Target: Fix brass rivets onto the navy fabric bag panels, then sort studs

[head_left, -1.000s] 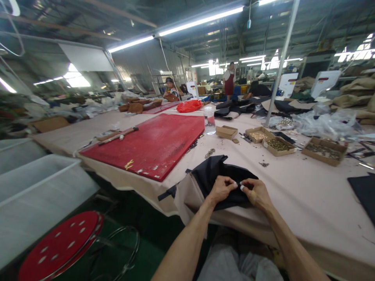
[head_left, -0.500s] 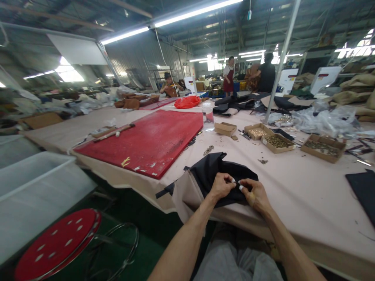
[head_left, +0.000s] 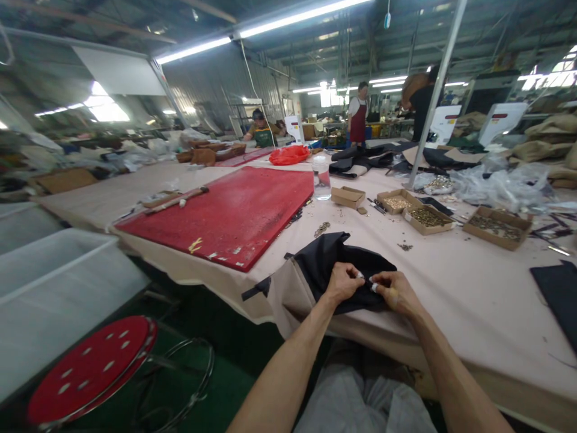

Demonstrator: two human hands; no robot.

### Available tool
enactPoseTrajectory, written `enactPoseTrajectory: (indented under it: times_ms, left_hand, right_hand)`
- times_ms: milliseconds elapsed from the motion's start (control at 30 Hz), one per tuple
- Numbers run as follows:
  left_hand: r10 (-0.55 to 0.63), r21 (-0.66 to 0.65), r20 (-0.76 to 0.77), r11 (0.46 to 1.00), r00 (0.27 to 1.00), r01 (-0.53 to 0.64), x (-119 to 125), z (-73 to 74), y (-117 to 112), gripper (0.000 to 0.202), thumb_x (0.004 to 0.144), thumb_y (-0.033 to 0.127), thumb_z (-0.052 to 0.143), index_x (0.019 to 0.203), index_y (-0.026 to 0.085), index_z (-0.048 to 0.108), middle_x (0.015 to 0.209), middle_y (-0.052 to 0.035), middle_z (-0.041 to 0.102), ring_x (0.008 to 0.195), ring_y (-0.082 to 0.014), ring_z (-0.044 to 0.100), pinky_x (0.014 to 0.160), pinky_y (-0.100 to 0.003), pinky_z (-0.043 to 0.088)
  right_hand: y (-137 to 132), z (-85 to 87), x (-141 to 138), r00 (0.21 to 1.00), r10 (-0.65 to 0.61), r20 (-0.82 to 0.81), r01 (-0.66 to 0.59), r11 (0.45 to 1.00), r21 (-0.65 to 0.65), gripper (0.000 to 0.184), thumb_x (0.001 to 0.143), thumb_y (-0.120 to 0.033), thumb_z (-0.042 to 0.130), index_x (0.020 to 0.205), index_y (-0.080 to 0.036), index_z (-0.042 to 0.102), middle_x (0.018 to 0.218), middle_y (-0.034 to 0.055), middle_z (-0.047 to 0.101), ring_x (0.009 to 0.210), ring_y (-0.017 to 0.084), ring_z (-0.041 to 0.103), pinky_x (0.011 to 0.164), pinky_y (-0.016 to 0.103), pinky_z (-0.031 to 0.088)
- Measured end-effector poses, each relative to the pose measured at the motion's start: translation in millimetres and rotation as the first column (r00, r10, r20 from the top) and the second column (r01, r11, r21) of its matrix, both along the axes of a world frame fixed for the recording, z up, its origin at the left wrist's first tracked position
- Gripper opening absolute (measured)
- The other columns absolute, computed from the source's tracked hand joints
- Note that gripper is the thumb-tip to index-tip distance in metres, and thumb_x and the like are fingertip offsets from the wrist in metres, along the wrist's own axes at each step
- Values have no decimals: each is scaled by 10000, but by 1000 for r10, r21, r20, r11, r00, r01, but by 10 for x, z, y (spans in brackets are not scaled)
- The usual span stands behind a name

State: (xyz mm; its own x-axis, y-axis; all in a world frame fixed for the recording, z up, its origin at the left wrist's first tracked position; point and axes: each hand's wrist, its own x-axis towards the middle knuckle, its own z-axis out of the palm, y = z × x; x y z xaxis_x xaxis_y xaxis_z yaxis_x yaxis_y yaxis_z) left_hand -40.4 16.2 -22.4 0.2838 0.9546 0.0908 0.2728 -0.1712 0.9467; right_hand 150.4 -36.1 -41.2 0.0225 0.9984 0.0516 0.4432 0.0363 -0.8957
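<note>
Person [head_left: 422,108] in a dark top, way back at upper right of frame, has moved right, twd the pole [head_left: 437,90], since half a sec ago. Near the bottom middle, the left grip [head_left: 345,282] and right grip [head_left: 399,290] are in abt the same spot, w/ a tiny bit more gap btwn them now.

Both grips are narrow, fingertips pinched on the black cloth [head_left: 322,255]. Can't tell if they have a small bit in there too, b/c it's too tiny to see. The cloth is at lower middle of frame, bunched up on the near edge of the surface [head_left: 469,294]. Its pale part [head_left: 291,294] hangs over that edge on the left, w/ a dark strap [head_left: 256,290] sticking out.

Prob. light and soft: it folds and puffs up easily, so it may flop or slide off the edge if let go. Doesn't look slippery or easy to break. Best hold, I'd guess: a small pinch w/ each grip, close to the spot being worked, cloth pulled a bit flat btwn them. Strap looks too thin and floppy to lift by.
</note>
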Motion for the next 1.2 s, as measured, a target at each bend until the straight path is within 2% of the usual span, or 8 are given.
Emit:
enactPoseTrajectory:
  times_ms: [133,300,500,700,967,1200]
  left_hand:
    - [31,23,-19,999,999,-30,31,-7,-3,30,618,130,710,637,137,688,655,-29,692,594,-120,584,557,-236,409]
    - [58,57,-40,997,998,-56,32,-62,7,35,641,152,717,662,138,693,663,-34,693,607,-129,596,584,-249,432]
    - [77,114,-67,991,995,-69,12,-98,-11,71,687,206,723,685,145,687,686,-38,697,629,-137,612,602,-256,445]
    - [115,166,-120,982,986,-94,1,-71,-57,71,704,203,719,693,145,680,682,-25,693,621,-126,605,616,-253,435]
    - [77,70,-81,995,994,-71,-52,-60,-34,103,693,224,745,703,136,692,678,-24,687,620,-122,595,596,-240,422]
    - [77,117,-106,991,991,-64,-45,-87,-50,101,706,235,731,712,143,691,690,-25,693,629,-125,606,601,-242,427]
  right_hand:
    - [47,75,-12,996,31,89,-27,998,-52,269,717,-298,611,881,-188,793,774,29,738,669,182,599,616,281,413]
    - [76,68,-24,989,22,146,-8,995,-99,235,715,-298,596,835,-178,758,685,16,682,588,154,531,553,262,345]
    - [35,82,-57,974,81,210,-61,993,-99,193,789,-293,564,856,-186,709,697,16,662,599,148,528,580,261,346]
    - [55,76,-159,931,27,363,28,989,-145,190,816,-263,581,938,-186,704,748,31,672,659,156,544,588,253,317]
    - [49,88,-216,932,19,363,24,993,-114,192,842,-306,571,817,-190,722,684,30,648,622,151,534,568,260,299]
    - [3,125,-259,934,-3,358,45,993,-110,201,827,-289,550,799,-205,731,660,29,649,593,154,536,556,265,297]
